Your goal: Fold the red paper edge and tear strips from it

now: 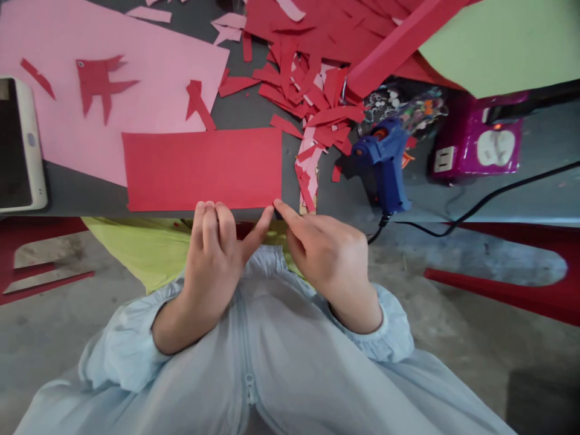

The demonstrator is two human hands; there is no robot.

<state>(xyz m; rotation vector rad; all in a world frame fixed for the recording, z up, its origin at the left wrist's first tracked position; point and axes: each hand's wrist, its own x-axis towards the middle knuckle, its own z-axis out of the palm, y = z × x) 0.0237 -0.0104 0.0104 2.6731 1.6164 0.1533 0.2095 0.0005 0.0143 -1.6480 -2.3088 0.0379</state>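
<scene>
- Red paper rectangle (203, 169): flat on the grey tabletop (335, 202), partly over a pink sheet (154, 54).
- Left hand (212, 260): three fingers together at the rectangle's near edge, thumb spread toward its near right corner.
- Right hand (328, 254): index finger extended to that corner, apart from the digit below; remaining fingers curled.
- Red fish-shaped cutout (97, 84): on the pink sheet.
- Red and pink scraps (312, 103): heaped beyond the right hand.
- Blue glue gun (389, 169): right of the scraps, near a purple socket block (475, 142).
</scene>
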